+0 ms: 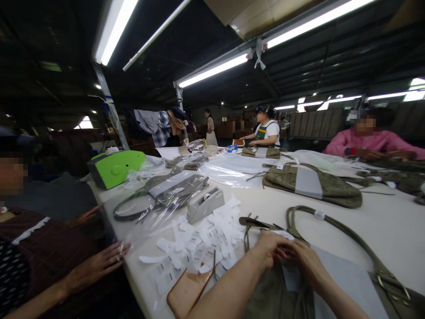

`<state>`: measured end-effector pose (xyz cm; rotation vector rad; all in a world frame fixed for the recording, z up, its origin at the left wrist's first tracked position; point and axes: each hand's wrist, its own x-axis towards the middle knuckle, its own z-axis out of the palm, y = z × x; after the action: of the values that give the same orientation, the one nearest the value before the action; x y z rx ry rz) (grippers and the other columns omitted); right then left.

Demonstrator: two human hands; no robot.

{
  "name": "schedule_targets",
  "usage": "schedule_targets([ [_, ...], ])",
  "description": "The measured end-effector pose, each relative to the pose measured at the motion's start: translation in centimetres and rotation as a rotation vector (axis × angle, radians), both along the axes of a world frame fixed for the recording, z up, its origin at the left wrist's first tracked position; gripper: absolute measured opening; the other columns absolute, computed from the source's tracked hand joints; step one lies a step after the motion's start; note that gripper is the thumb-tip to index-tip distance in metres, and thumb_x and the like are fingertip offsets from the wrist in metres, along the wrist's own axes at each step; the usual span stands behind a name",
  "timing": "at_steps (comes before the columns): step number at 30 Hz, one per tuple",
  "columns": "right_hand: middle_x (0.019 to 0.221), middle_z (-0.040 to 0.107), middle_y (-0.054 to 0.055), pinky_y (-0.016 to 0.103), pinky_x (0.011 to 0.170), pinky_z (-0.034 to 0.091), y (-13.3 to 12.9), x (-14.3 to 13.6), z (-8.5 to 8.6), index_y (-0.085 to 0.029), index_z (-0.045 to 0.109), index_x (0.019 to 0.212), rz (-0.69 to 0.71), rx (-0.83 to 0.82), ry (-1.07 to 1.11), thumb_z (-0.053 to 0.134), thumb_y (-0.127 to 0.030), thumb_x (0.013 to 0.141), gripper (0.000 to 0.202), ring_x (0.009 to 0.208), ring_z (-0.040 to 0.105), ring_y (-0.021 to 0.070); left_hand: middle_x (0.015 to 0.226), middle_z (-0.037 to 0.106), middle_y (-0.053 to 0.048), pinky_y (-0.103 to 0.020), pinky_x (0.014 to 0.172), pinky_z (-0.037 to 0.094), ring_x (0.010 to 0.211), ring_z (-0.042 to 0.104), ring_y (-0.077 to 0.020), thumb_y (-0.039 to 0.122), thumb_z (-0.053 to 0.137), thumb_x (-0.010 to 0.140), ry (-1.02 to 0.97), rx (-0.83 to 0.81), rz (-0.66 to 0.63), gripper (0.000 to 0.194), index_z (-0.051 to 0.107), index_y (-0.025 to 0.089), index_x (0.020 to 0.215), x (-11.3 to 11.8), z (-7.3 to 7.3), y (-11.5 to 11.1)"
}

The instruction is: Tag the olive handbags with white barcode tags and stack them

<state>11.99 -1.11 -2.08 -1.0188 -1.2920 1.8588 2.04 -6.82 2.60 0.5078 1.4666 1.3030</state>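
My left hand (270, 247) and my right hand (303, 257) meet over the upper edge of an olive-green bag (270, 292) in front of me. Their fingers are curled together, hiding whatever is pinched between them. A small white piece (284, 234) shows just behind the fingertips. The bag's long handle (335, 223) arches out to the right, with a white wrap around it. Pale grey sheeting (345, 279) lies across the bag beside my right wrist. Left of my left forearm is a heap of white printed labels (202, 241).
A grey tape dispenser (206, 204) stands behind the labels, with a plastic-wrapped bag (175, 188) near it. A tan phone-like case (187, 290) lies close by. Another olive bag (341, 188) and a green machine (117, 168) are farther back. A co-worker's hand (99, 266) rests at the left edge.
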Motion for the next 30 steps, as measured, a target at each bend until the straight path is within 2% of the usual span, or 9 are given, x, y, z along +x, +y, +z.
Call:
schedule_targets([
  [5, 0.071, 0.065, 0.005, 0.032, 0.061, 0.051, 0.0, 0.7, 0.4, -0.019, 0.055, 0.078, -0.166, 0.243, -0.213, 0.061, -0.041, 0.053, 0.034, 0.069, 0.063, 0.0232, 0.051, 0.052, 0.003, -0.020, 0.034, 0.022, 0.037, 0.044, -0.0089, 0.012, 0.055, 0.064, 0.145, -0.013, 0.033, 0.019, 0.062, 0.011, 0.082, 0.4, -0.4, 0.3],
  [9, 0.072, 0.066, 0.004, 0.032, 0.063, 0.050, 0.2, 1.8, 0.3, -0.018, 0.058, 0.083, -0.187, 0.353, -0.313, 0.055, -0.043, 0.057, 0.035, 0.070, 0.064, 0.0233, 0.049, 0.048, 0.003, -0.020, 0.036, 0.025, 0.038, 0.044, -0.0096, 0.014, 0.054, 0.066, 0.288, -0.032, 0.025, 0.009, 0.060, 0.012, 0.072, 0.8, 0.2, 0.0],
  [12, 0.069, 0.066, 0.004, 0.032, 0.062, 0.049, 0.4, 2.3, 0.1, -0.019, 0.061, 0.083, -0.196, 0.450, -0.401, 0.052, -0.043, 0.059, 0.036, 0.070, 0.063, 0.0238, 0.045, 0.045, 0.003, -0.023, 0.043, 0.035, 0.044, 0.049, -0.0129, 0.018, 0.056, 0.066, 0.418, -0.056, 0.010, 0.005, 0.058, 0.014, 0.064, 0.3, 0.7, -1.2],
  [14, 0.071, 0.066, 0.004, 0.031, 0.062, 0.049, 0.4, 2.3, -0.1, -0.020, 0.062, 0.080, -0.198, 0.505, -0.413, 0.050, -0.042, 0.059, 0.033, 0.072, 0.062, 0.0234, 0.057, 0.055, -0.002, -0.026, 0.059, 0.044, 0.063, 0.057, -0.0171, 0.022, 0.056, 0.068, 0.618, -0.050, -0.005, 0.009, 0.060, 0.015, 0.066, -0.4, 1.1, -2.6],
  [16, 0.073, 0.066, 0.004, 0.030, 0.061, 0.049, 0.5, 2.3, -0.5, -0.020, 0.062, 0.075, -0.190, 0.534, -0.400, 0.049, -0.041, 0.060, 0.029, 0.071, 0.062, 0.0223, 0.084, 0.063, -0.008, -0.031, 0.080, 0.045, 0.088, 0.058, -0.0210, 0.026, 0.052, 0.073, 0.910, -0.030, -0.022, 0.017, 0.062, 0.014, 0.080, -1.0, 1.4, -4.1],
  [20, 0.067, 0.064, 0.004, 0.029, 0.057, 0.048, 0.4, 2.2, -0.9, -0.019, 0.062, 0.071, -0.154, 0.520, -0.393, 0.047, -0.037, 0.060, 0.026, 0.064, 0.060, 0.0201, 0.111, 0.058, -0.010, -0.032, 0.095, 0.038, 0.106, 0.052, -0.0209, 0.032, 0.041, 0.082, 1.246, -0.018, -0.088, 0.033, 0.058, 0.014, 0.104, -1.2, 2.2, -6.8],
  [23, 0.066, 0.064, 0.003, 0.029, 0.056, 0.049, -0.1, 2.5, -0.5, -0.019, 0.061, 0.070, -0.130, 0.514, -0.378, 0.046, -0.034, 0.061, 0.023, 0.063, 0.060, 0.0191, 0.109, 0.059, -0.008, -0.031, 0.093, 0.040, 0.103, 0.054, -0.0201, 0.034, 0.036, 0.084, 1.353, -0.016, -0.203, 0.034, 0.058, 0.017, 0.104, -0.3, 2.4, -8.2],
  [26, 0.065, 0.064, 0.002, 0.028, 0.056, 0.049, -0.6, 3.3, 0.4, -0.019, 0.060, 0.069, -0.082, 0.522, -0.372, 0.047, -0.032, 0.062, 0.020, 0.061, 0.060, 0.0181, 0.103, 0.060, -0.009, -0.035, 0.089, 0.043, 0.097, 0.056, -0.0221, 0.035, 0.037, 0.083, 1.437, -0.005, -0.445, 0.033, 0.060, 0.016, 0.097, 1.1, 1.6, -9.4],
  [30, 0.066, 0.064, 0.004, 0.028, 0.056, 0.050, -1.2, 5.8, 2.1, -0.018, 0.059, 0.069, 0.001, 0.520, -0.439, 0.046, -0.030, 0.065, 0.018, 0.065, 0.061, 0.0185, 0.130, 0.044, -0.015, -0.047, 0.103, 0.029, 0.122, 0.038, -0.0291, 0.027, 0.038, 0.082, 1.525, 0.014, -0.665, 0.045, 0.045, 0.010, 0.123, 2.4, -0.7, -10.9],
])
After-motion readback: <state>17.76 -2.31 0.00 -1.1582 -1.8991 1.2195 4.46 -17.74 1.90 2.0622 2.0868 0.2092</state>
